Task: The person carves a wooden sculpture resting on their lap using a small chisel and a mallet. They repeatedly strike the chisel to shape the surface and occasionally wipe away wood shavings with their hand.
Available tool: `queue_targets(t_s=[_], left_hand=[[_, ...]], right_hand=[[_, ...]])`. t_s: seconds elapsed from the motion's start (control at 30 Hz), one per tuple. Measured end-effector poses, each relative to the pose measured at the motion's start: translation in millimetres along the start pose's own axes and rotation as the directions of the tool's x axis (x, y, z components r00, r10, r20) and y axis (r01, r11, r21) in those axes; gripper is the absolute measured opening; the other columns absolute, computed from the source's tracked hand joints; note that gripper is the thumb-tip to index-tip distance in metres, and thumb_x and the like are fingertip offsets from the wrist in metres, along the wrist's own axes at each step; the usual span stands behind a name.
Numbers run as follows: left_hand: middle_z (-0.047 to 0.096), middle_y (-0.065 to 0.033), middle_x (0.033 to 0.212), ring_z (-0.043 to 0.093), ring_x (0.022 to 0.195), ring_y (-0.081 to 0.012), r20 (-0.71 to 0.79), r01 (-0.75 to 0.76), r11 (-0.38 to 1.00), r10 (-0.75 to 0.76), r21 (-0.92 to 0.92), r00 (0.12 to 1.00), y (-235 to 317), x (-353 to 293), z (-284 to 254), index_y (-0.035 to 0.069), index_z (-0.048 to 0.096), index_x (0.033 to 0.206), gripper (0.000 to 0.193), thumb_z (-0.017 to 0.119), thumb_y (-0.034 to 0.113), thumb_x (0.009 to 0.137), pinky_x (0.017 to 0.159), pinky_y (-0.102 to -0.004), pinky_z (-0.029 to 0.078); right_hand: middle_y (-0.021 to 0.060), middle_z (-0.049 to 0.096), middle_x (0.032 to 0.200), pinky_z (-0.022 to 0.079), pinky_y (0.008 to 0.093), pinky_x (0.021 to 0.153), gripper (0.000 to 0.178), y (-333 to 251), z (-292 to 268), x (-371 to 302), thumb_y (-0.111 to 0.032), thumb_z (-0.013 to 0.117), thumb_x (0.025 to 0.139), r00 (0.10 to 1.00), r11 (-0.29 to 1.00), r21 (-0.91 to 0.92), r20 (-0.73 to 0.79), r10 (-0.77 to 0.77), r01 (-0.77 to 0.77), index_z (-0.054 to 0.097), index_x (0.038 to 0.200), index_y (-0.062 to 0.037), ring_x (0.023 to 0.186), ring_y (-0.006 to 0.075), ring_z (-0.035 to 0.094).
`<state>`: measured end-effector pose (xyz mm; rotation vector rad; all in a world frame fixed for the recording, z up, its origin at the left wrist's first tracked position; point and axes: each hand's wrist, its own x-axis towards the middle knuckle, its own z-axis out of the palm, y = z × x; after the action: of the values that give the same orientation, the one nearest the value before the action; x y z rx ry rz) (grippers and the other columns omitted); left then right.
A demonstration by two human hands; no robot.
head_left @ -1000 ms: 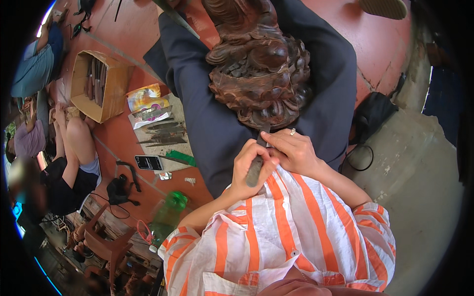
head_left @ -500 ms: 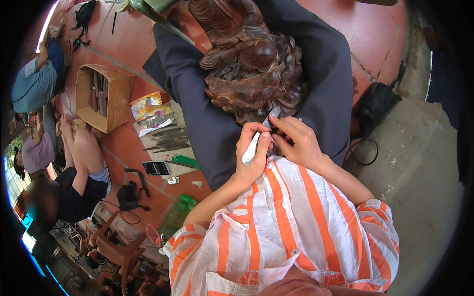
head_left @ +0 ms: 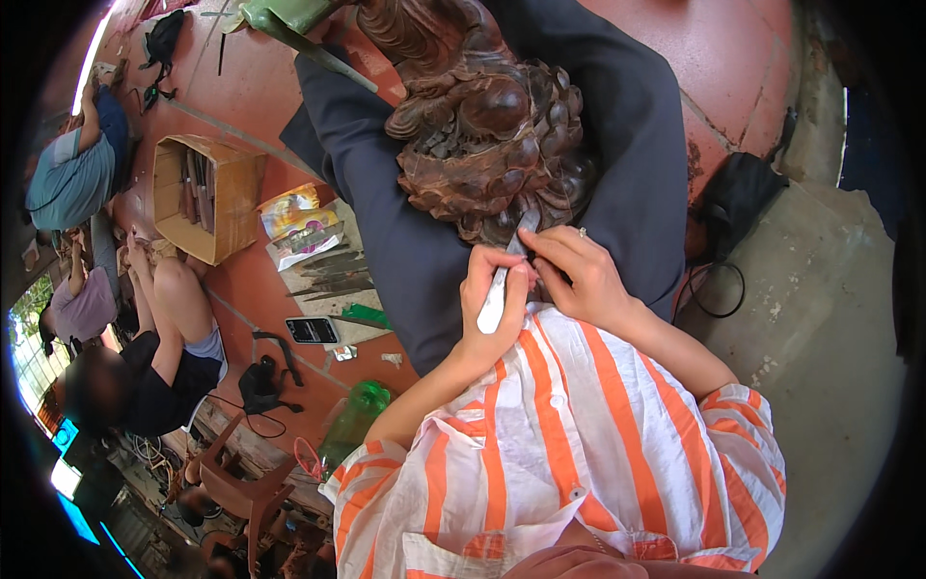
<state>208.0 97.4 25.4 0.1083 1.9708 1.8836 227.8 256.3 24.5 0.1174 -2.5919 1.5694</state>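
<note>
A dark brown carved wooden statue (head_left: 482, 145) lies between my knees, its knobbly, layered end toward me. My left hand (head_left: 494, 289) is closed round a slim carving knife (head_left: 492, 307) with a pale, white-looking handle end. The knife's flat grey blade points away from me and meets the near end of the statue. My right hand (head_left: 581, 272) is closed too, its thumb and fingertips pressed on the blade close to the wood. The blade's very tip is hard to make out against the carving.
Left of my leg, several dark slim tools (head_left: 333, 273) lie on a board near a phone (head_left: 313, 330). Beyond stands a cardboard box (head_left: 253, 207) with more tools. A green bottle (head_left: 352, 420) is by my left elbow; other people sit at far left. A black bag (head_left: 738, 207) lies right.
The knife has turned slightly more upright, its handle end moving a little right and down. Both hands keep their hold near the statue's end. The whole view has shifted slightly.
</note>
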Motion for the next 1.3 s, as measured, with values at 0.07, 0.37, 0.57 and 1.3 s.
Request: queue_targets(t_s=[0.07, 0.37, 0.57, 1.3], left_hand=[[0.066, -0.0103, 0.078, 0.062, 0.066, -0.0113, 0.005, -0.001, 1.0, 0.001, 0.027, 1.0, 3.1, 0.7, 0.4, 0.0, 0.047, 0.098, 0.008, 0.052, 0.003, 0.093, 0.06, -0.0256, 0.05], [0.065, -0.0098, 0.076, 0.06, 0.059, -0.0109, 0.039, -0.081, 0.989, 0.076, 0.122, 0.996, 9.1, 4.9, -2.9, 0.001, 0.047, 0.096, 0.006, 0.052, 0.002, 0.092, 0.056, -0.0261, 0.049], [0.064, -0.0086, 0.076, 0.06, 0.058, -0.0099, 0.03, -0.017, 0.995, 0.014, 0.097, 0.999, 10.7, -12.0, -9.1, 0.0, 0.047, 0.096, 0.006, 0.052, 0.001, 0.092, 0.053, -0.0242, 0.048], [0.061, -0.0158, 0.08, 0.064, 0.067, -0.0235, 0.091, -0.076, 0.961, 0.053, 0.266, 0.994, 14.9, -8.6, -15.1, -0.001, 0.049, 0.096, 0.01, 0.055, -0.002, 0.087, 0.06, -0.0337, 0.05]], right_hand=[[0.013, 0.063, 0.09, 0.051, 0.0362, 0.069, 0.035, 3.4, 1.1, -1.6, 0.004, 0.064, 0.078, 1.0, 1.0, 0.01, 0.015, -0.003, 0.003, 0.064, 0.113, 0.0028, 0.079, 0.029, 0.063], [0.016, 0.066, 0.089, 0.05, 0.0359, 0.073, 0.038, 1.9, -0.2, -3.9, 0.006, 0.065, 0.076, 1.0, 0.997, 0.071, 0.015, 0.01, -0.011, 0.064, 0.114, 0.006, 0.08, 0.0295, 0.064], [0.0162, 0.068, 0.088, 0.05, 0.0353, 0.073, 0.034, 4.0, 3.7, -6.2, 0.007, 0.064, 0.076, 0.997, 0.989, 0.148, 0.072, -0.03, 0.019, 0.066, 0.111, 0.0068, 0.08, 0.0287, 0.064], [0.0156, 0.068, 0.085, 0.049, 0.034, 0.071, 0.033, 2.0, 6.1, -3.2, 0.007, 0.064, 0.077, 1.0, 0.99, 0.144, 0.02, -0.003, 0.0, 0.066, 0.11, 0.0074, 0.077, 0.0273, 0.065]])
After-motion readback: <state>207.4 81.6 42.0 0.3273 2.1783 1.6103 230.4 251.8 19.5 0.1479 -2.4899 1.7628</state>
